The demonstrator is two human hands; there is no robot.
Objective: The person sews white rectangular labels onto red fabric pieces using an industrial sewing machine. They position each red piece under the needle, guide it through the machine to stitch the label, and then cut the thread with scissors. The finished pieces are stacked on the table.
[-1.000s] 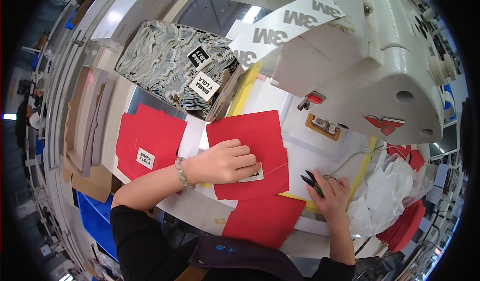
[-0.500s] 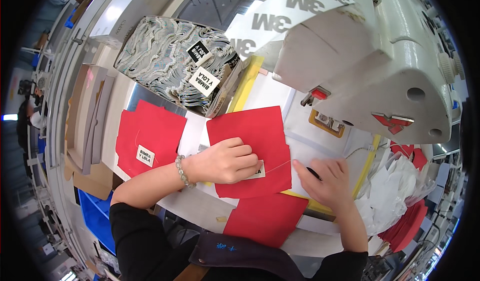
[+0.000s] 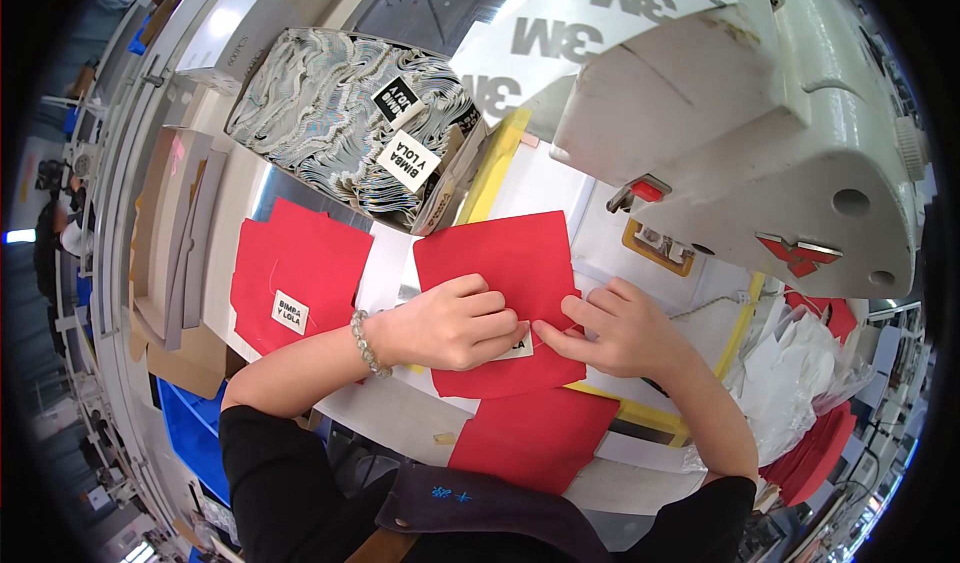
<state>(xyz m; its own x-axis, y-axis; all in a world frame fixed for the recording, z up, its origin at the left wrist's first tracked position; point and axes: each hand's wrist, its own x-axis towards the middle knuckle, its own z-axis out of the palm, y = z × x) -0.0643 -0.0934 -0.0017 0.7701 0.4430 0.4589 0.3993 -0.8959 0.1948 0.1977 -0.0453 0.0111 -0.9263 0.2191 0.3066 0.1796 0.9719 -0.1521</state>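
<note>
My left hand (image 3: 455, 325) rests on a red fabric piece (image 3: 495, 253), its fingers curled over a pale label (image 3: 514, 349); whether they grip label or thread is hidden. My right hand (image 3: 610, 323) reaches onto the same piece from the right, fingers apart and one tip at the label beside my left fingertips. A small dark item (image 3: 656, 387), perhaps the scissors, shows partly under that hand; I cannot tell if it is held. Another labelled red piece (image 3: 300, 273) lies at left, and a third (image 3: 530, 443) lies nearer me.
A white machine head (image 3: 780, 153) overhangs the upper right. A box of folded labels (image 3: 340, 123) sits behind the left piece. Empty cardboard boxes (image 3: 170, 233) and a blue bin (image 3: 190, 443) are at left. White plastic wrapping (image 3: 790, 373) and stacked red pieces (image 3: 805, 453) lie at right.
My right hand has moved left and up from the fabric's right side onto it, beside my left hand. The black scissors it held are now mostly out of sight. My left hand has barely moved.
</note>
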